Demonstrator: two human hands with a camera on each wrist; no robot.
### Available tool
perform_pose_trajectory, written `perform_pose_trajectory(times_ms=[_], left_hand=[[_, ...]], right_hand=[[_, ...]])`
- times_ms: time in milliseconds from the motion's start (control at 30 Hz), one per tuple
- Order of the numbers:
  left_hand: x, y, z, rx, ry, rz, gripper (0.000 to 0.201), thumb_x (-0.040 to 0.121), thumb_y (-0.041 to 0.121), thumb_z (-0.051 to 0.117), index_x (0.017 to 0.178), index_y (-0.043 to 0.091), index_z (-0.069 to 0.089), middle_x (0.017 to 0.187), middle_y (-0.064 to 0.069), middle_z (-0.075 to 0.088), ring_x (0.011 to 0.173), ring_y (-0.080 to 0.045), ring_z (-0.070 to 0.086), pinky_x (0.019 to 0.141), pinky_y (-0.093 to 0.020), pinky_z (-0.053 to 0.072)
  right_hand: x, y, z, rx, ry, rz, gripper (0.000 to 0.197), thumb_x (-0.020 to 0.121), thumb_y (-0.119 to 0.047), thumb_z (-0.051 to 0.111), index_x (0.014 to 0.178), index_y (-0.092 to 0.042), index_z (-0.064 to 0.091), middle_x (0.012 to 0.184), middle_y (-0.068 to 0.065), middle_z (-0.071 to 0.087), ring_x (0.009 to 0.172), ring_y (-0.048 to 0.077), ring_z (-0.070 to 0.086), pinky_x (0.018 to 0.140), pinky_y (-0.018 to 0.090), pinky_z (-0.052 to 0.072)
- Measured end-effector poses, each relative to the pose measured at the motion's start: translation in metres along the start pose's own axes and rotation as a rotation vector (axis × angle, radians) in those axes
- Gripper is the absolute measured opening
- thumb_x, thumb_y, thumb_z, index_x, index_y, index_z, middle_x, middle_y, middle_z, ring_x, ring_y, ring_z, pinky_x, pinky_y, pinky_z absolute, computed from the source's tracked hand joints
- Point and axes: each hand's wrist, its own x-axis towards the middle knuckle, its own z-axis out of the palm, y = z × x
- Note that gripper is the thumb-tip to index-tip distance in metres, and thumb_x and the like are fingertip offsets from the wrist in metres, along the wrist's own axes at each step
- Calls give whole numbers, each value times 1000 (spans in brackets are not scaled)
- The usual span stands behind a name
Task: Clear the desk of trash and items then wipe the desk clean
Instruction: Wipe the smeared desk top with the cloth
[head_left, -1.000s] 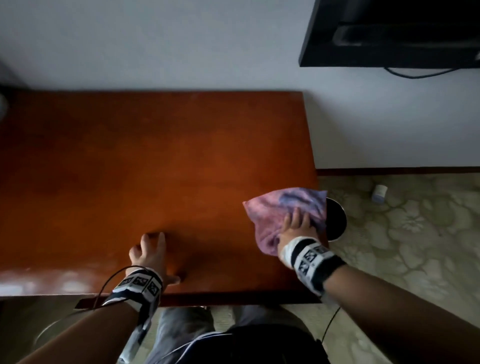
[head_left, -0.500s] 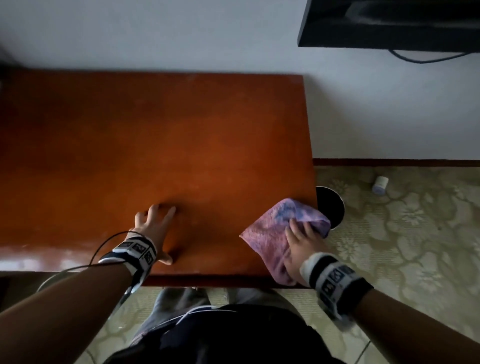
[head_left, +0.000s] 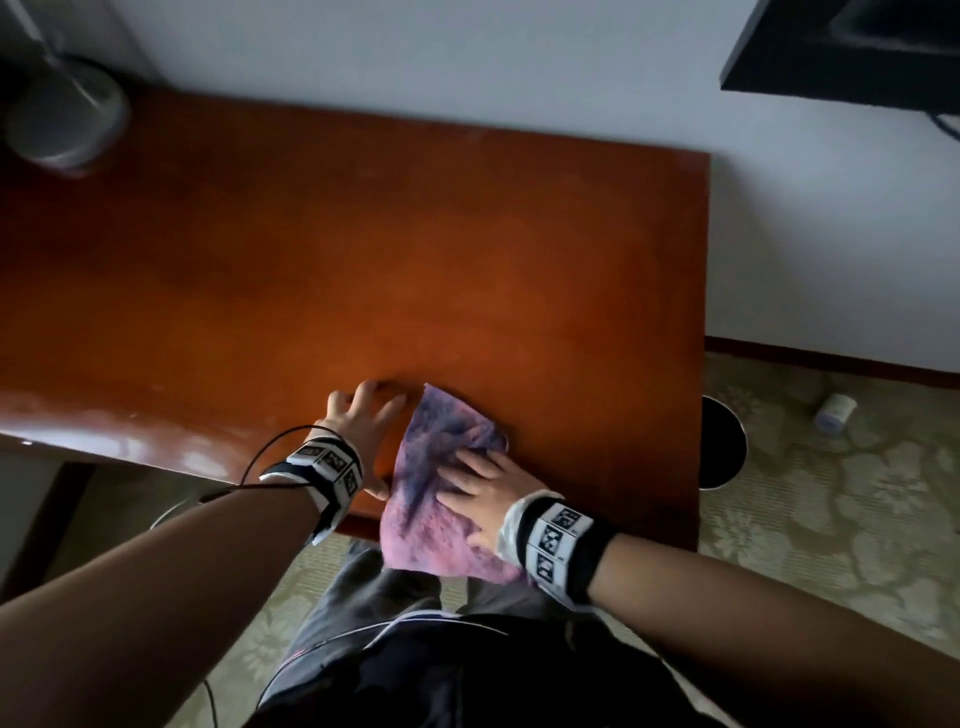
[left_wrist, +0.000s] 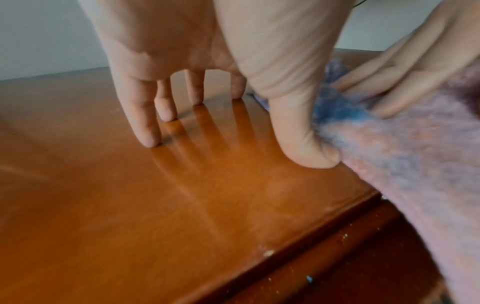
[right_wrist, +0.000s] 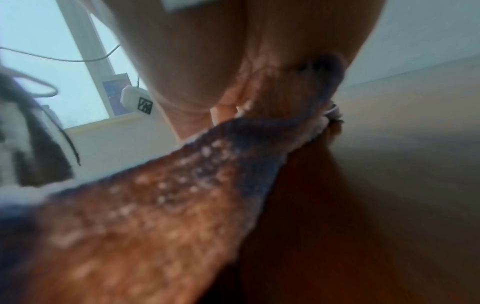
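Note:
A pink and purple cloth (head_left: 428, 467) lies on the brown wooden desk (head_left: 363, 260) at its front edge, with its lower part hanging over the edge. My right hand (head_left: 480, 480) presses flat on the cloth with straight fingers. My left hand (head_left: 363, 421) stands just left of the cloth, fingertips spread on the bare desk top. In the left wrist view the left hand's fingers (left_wrist: 148, 131) touch the wood and its thumb meets the cloth (left_wrist: 402, 156). The right wrist view shows the cloth (right_wrist: 182, 195) blurred under my right hand (right_wrist: 223, 86).
A grey round object (head_left: 65, 117) stands at the desk's far left corner. A black bin (head_left: 722, 441) sits on the floor beside the desk's right end. A small white roll (head_left: 834, 413) lies on the patterned floor. A dark screen (head_left: 857, 47) hangs at top right.
My right hand has slid the cloth left along the front edge until it reaches the left hand. The left hand has stayed planted on the desk.

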Motion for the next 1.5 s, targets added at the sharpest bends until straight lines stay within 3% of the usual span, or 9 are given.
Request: perform_pose_trajectory(times_ms=[200,500,633,767,933,1033,1167,1267,1500], left_hand=[[2,2,-2,-9,-12,-20,133,50,66,80,149,28,0,152,-12,6,131,-39,26,109,-45,34],[2,4,-4,-70,-123,-51,133,58,59,81,149,33,-13,156,-10,-11,141,-44,8,108,-47,38],[1,4,-4,-109,-121,-47,132,58,55,83,149,35,-9,156,-8,-11,141,-44,7,107,-48,39],[1,3,-5,-105,-121,-40,132,58,55,83,150,34,-10,156,-9,-12,141,-44,6,107,-47,40],[2,3,-7,-119,-129,-43,132,60,55,81,149,33,-15,156,-9,-14,142,-43,5,105,-45,43],[5,2,-5,-112,-138,-37,133,61,57,80,148,34,-17,156,-9,-15,142,-41,5,105,-44,43],[6,-1,-4,-139,-141,-22,130,63,56,79,147,36,-18,156,-6,-18,143,-39,1,107,-43,40],[5,-6,-1,-199,-131,11,126,67,54,78,147,39,-18,156,-3,-20,143,-36,-2,110,-44,37],[16,-55,-5,-456,53,-73,83,82,53,63,146,39,13,149,3,10,134,-27,20,103,-38,42]], right_hand=[[8,5,-9,41,16,130,77,88,-38,61,152,-25,21,162,1,4,148,26,-2,117,44,4],[-13,157,-54,173,179,872,82,89,-55,52,153,-24,12,161,3,4,146,36,7,117,47,14],[27,100,-55,112,209,681,81,79,-54,59,148,-26,27,157,3,19,141,38,15,115,51,18],[-13,82,-26,75,96,517,94,81,-57,62,154,-24,11,162,2,-1,147,34,-3,119,45,6],[-69,206,-41,99,50,922,120,61,-82,47,154,-20,2,161,12,-3,146,37,5,118,49,14],[-45,238,-63,149,59,1044,113,73,-75,56,154,-18,0,161,11,-4,147,37,4,116,54,17],[30,213,-89,55,218,946,108,74,-74,56,152,-10,17,158,17,14,144,40,15,118,49,16],[72,203,-108,99,199,891,108,75,-75,54,153,-14,10,160,13,4,146,39,5,119,48,9],[80,285,-166,252,260,1011,102,79,-61,65,150,-4,19,154,25,15,142,40,17,117,47,18]])
